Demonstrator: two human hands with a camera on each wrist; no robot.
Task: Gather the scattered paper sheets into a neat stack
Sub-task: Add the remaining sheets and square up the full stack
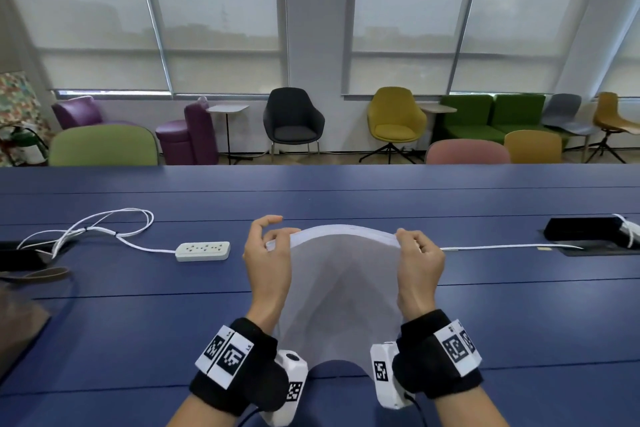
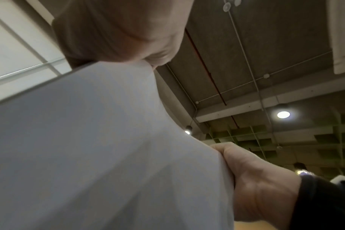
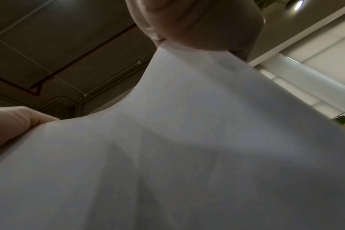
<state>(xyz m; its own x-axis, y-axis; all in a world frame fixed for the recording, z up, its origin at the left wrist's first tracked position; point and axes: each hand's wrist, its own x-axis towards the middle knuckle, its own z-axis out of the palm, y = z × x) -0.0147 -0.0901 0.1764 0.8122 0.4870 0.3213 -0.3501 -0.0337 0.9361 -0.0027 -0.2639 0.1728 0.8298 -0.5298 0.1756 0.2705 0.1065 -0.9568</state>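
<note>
A stack of white paper sheets (image 1: 343,288) stands on edge over the blue table (image 1: 138,322) in the head view, its top edge bowed upward. My left hand (image 1: 277,243) pinches the top left corner, with the index finger raised above it. My right hand (image 1: 403,243) grips the top right corner with curled fingers. In the left wrist view the paper (image 2: 89,147) fills the left side, with my left hand (image 2: 128,38) at its top and my right hand (image 2: 256,179) on its far side. The right wrist view shows the sheets (image 3: 187,147) under my right hand (image 3: 197,23).
A white power strip (image 1: 202,251) with a looped white cable (image 1: 104,225) lies to the left. A black cable box (image 1: 585,230) sits at the right, and a white cord (image 1: 502,247) runs from it toward my right hand. A brown strap (image 1: 34,276) lies at the far left. Chairs line the table's far edge.
</note>
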